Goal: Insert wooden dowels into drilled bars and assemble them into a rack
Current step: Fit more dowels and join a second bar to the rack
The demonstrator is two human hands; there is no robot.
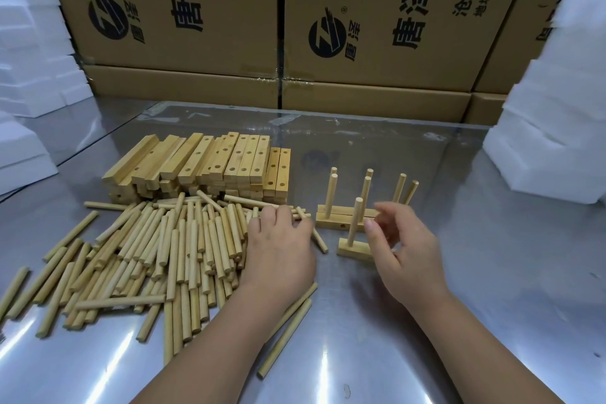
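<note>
Head view, bench notes.

- Worktop (pixel 459 305): shiny metal and slick, so loose round stock will roll. Cardboard cartons (pixel 183 43) stand behind it, with white foam blocks (pixel 557 125) at both sides.
- Drilled bars (pixel 210 167): stacked at rear left, holes facing up. Square section, stiff and light. Judged easy to take by the long side faces, and they will sit flat.
- Loose dowels (pixel 147 256): a large heap in front of the stack, lying all ways. Smooth, rigid and very light. Best pinched near mid-length to lift, then nearer one end to steer into a hole.
- Two finished bars (pixel 344 216): side by side, right of the heap, dowels standing upright in them.
- Working bar (pixel 352 251): just in front of those, one dowel upright in it. It is partly hidden by the right hand, so its remaining holes are not visible. It probably tips if pushed high up, so brace the bar itself.
- Left hand (pixel 278 249): palm down on the heap's right edge, fingers (pixel 285 215) curled onto a dowel or two.
- Right hand (pixel 406 256): beside the working bar, fingers (pixel 387 211) loosely spread, holding nothing.
</note>
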